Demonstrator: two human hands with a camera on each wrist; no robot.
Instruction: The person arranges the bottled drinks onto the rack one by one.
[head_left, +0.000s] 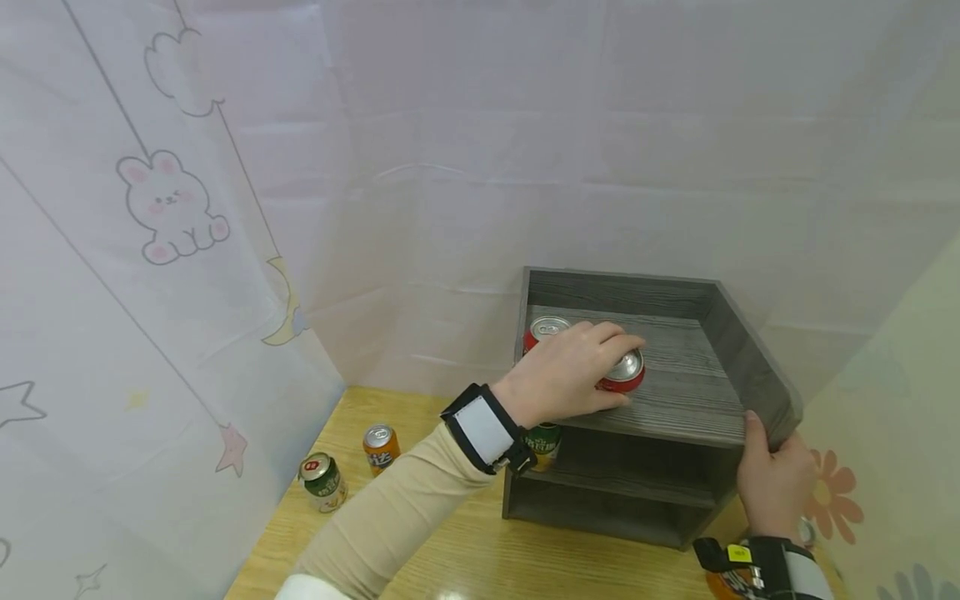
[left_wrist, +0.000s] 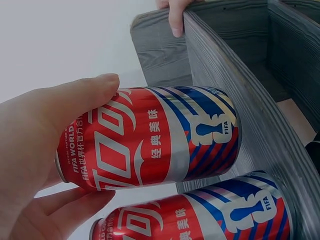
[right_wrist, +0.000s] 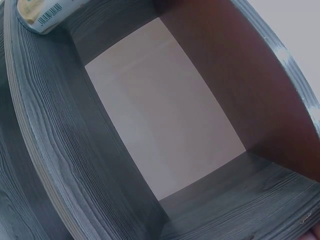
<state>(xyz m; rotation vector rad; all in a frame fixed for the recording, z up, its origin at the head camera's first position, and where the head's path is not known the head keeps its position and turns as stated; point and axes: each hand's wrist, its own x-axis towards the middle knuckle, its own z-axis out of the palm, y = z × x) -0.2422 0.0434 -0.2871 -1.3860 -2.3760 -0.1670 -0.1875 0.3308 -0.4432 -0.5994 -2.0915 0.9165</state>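
Note:
A small dark grey wooden shelf unit [head_left: 675,367] stands on the table. My left hand [head_left: 566,371] grips a red cola can [head_left: 624,372] at the top level, thumb on one side and fingers on the other. The can [left_wrist: 160,135] is upright, with its base at the top board. A second red cola can [head_left: 550,327] stands beside it at the left, partly hidden by my hand. At the unit's right side panel, my right hand [head_left: 776,483] holds the front edge, its thumb on the inner side; the other fingers are mostly hidden.
A green can [head_left: 543,446] sits in the middle compartment, partly covered by my left wrist. On the table [head_left: 450,550], a green can [head_left: 322,483] and an orange can [head_left: 381,450] stand at the left. Another orange can [head_left: 727,585] shows under my right wrist. Fabric walls enclose the table.

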